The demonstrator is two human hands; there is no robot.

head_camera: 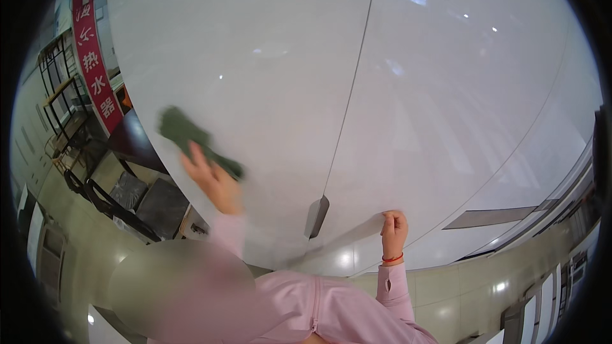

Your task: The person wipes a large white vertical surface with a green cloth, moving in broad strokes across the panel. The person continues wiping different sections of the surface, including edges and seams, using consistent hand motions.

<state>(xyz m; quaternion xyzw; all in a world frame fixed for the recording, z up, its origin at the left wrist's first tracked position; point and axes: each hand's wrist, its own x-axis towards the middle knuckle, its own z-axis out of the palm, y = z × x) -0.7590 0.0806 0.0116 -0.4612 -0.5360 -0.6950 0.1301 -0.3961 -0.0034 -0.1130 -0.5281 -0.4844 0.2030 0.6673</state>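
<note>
A pair of glossy white cabinet doors fills most of the view, split by a thin dark seam. My left hand lies on a green cloth, pressed against the left door near its edge; hand and cloth are blurred. At the lower end of the seam is a grey recessed handle. My right hand, with a red cord bracelet at its wrist, is held at the right door right of the handle, its fingers curled and nothing visible in them. Whether it touches the door is unclear.
Left of the doors stand a dark table, black chairs with plastic wrapping on one, a metal rack and a red banner bearing writing. A grey handle strip marks the panel at right. Glossy floor tiles show below.
</note>
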